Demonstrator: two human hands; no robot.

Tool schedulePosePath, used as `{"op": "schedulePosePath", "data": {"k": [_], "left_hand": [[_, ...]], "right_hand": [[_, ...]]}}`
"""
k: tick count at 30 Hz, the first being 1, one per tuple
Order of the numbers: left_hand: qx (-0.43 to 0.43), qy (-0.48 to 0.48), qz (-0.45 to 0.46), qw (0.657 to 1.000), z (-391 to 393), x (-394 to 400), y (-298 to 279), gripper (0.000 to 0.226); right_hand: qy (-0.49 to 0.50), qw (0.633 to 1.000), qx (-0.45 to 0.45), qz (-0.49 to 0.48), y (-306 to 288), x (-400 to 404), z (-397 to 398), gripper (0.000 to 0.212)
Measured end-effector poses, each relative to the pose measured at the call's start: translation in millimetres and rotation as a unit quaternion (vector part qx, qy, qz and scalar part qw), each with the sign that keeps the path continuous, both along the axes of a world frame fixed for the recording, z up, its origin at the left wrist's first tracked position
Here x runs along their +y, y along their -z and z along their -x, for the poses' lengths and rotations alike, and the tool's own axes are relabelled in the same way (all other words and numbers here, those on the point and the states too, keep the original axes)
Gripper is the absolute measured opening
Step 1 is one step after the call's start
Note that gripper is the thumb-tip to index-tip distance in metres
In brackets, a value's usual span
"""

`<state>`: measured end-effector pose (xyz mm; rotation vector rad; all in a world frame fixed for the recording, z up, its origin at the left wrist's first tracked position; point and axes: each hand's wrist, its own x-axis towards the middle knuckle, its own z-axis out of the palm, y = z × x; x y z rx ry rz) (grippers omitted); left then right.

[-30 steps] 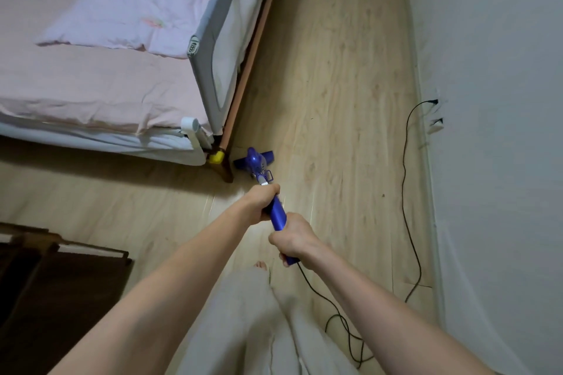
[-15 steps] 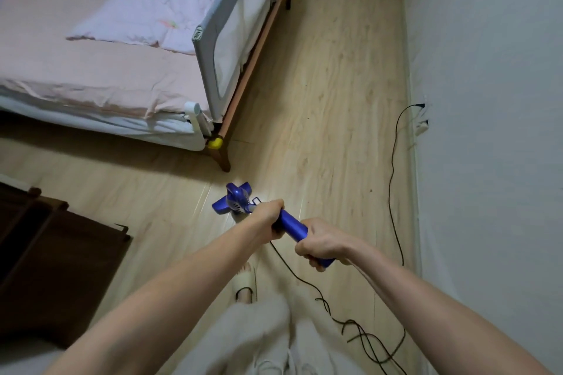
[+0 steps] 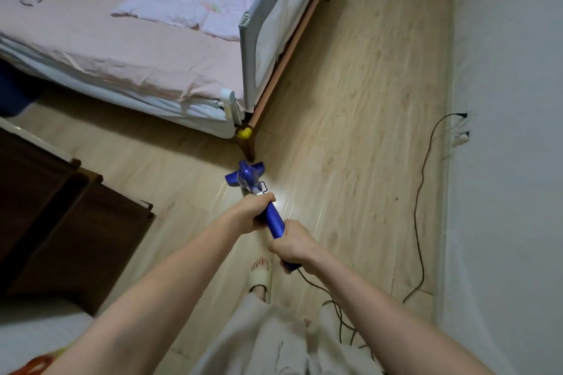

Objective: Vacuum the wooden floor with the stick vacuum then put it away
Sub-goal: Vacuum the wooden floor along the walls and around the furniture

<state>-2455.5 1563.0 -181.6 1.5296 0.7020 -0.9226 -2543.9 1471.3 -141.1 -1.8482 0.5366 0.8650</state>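
- Blue stick vacuum (image 3: 275, 219) handle was clamped by both grips: left hand (image 3: 254, 213) forward, right hand (image 3: 292, 245) behind.
- Vacuum head (image 3: 243, 176) was seen on wooden floor (image 3: 350, 100) ahead of grips, near bed (image 3: 122, 49) corner.

No readable text or numbers anywhere; bed rail label (image 3: 244, 20) too blurred.
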Motion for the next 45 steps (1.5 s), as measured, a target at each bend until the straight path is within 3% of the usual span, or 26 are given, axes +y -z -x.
{"op": "schedulePosePath", "data": {"k": [5,13,19,23,30,37,45], "left_hand": [[0.003,-0.017,0.029,0.999,2,-4,-8,0.018],[0.033,-0.073,0.049,0.996,19,-18,-13,0.01],[0.054,-0.121,0.099,0.986,31,-53,-25,0.014],[0.029,-0.077,0.048,0.995,26,-45,-16,0.016],[-0.003,-0.035,-0.003,0.999,13,-21,-6,0.018],[0.001,0.04,0.04,0.998,54,-66,-30,0.015],[0.025,0.151,0.067,0.986,100,-129,-47,0.019]], "right_hand": [[-0.053,0.998,-0.011,0.031,-1,-17,-10,0.018],[-0.119,0.993,0.004,-0.002,-24,-44,0,0.017],[-0.145,0.988,0.019,0.04,-40,-87,0,0.021],[-0.086,0.995,0.012,0.039,-24,-64,7,0.02],[-0.077,0.994,-0.018,0.069,-2,-34,2,0.023],[-0.05,0.989,-0.024,0.136,-28,-78,53,0.023],[0.088,0.986,-0.02,0.143,-56,-108,119,0.018]]}}
